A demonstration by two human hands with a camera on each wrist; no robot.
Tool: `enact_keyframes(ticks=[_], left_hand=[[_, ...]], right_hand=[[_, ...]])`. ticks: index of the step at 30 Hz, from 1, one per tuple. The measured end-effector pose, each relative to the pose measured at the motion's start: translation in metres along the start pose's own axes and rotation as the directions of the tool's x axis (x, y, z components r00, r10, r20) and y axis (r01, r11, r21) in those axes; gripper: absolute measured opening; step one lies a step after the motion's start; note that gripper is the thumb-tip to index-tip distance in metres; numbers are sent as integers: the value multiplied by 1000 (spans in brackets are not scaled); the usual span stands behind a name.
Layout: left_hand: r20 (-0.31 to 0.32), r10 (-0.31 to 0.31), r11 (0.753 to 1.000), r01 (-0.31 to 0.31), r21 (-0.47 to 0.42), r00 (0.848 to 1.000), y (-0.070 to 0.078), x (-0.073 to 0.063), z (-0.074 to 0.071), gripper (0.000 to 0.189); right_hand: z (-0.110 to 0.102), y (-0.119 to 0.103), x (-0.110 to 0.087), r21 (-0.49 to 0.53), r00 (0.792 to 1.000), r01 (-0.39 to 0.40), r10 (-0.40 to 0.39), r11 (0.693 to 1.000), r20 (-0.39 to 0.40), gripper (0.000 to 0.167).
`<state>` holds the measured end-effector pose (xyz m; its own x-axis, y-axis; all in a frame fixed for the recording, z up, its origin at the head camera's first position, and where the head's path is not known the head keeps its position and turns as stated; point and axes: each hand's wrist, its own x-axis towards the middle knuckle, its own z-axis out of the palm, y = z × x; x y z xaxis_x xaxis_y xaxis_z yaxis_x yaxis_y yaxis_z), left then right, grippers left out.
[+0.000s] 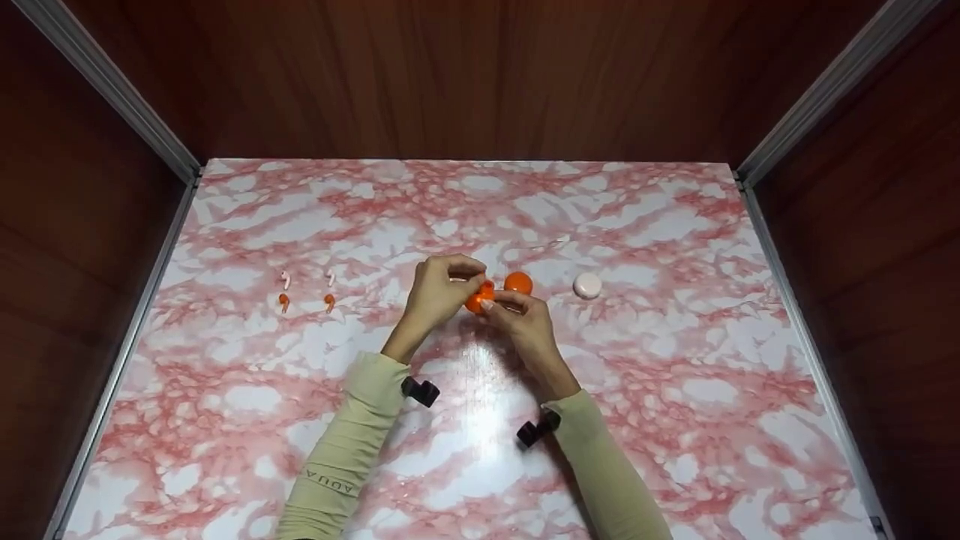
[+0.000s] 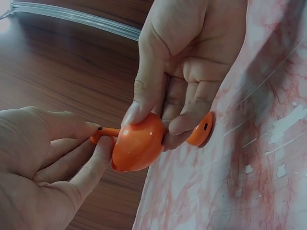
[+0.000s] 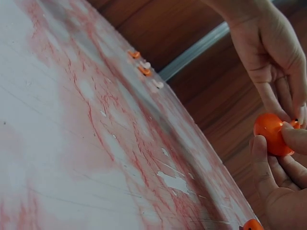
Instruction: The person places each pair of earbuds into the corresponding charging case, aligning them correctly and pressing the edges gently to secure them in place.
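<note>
A rounded, glossy orange earbud case (image 2: 139, 146) is up off the table between both hands. My right hand (image 1: 527, 326) grips it, thumb on one side and fingers on the other. With thumb and fingertips, my left hand (image 1: 439, 294) pinches a thin orange earbud (image 2: 111, 131) by its dark-tipped stem, right against the case; the earbud's far end is hidden. Just beyond the right hand, a second orange earbud case (image 1: 517, 283) rests on the table; in the left wrist view a dark slot marks its side.
A round white case (image 1: 587, 285) stands to the right. On the left lie two white earbuds, one here (image 1: 285, 280), behind two orange earbuds, one here (image 1: 283, 301). Wooden panels (image 1: 480, 82) with metal edging enclose the marbled table (image 1: 675, 382) at the back and sides.
</note>
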<state>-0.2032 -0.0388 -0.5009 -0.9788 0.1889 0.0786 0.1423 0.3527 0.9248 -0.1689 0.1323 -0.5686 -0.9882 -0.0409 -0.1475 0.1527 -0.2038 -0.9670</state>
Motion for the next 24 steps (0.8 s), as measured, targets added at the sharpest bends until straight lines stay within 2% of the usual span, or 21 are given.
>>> enact_keyframes(ticks=[9, 14, 18, 24], left_hand=[[20, -14, 999, 13, 39, 1000, -1, 0, -1, 15], [51, 23, 996, -28, 87, 998, -3, 0, -1, 14], [65, 62, 990, -70, 125, 996, -7, -1, 1, 13], [73, 81, 988, -90, 124, 994, -10, -2, 3, 14]], right_hand=[[0, 1, 1, -1, 1000, 22, -21, 1000, 7, 24], [0, 3, 1, -43, 999, 32, -32, 999, 0, 24], [-1, 2, 1, -29, 999, 39, -39, 999, 2, 24], [-1, 1, 1, -4, 999, 40, -40, 999, 2, 24]])
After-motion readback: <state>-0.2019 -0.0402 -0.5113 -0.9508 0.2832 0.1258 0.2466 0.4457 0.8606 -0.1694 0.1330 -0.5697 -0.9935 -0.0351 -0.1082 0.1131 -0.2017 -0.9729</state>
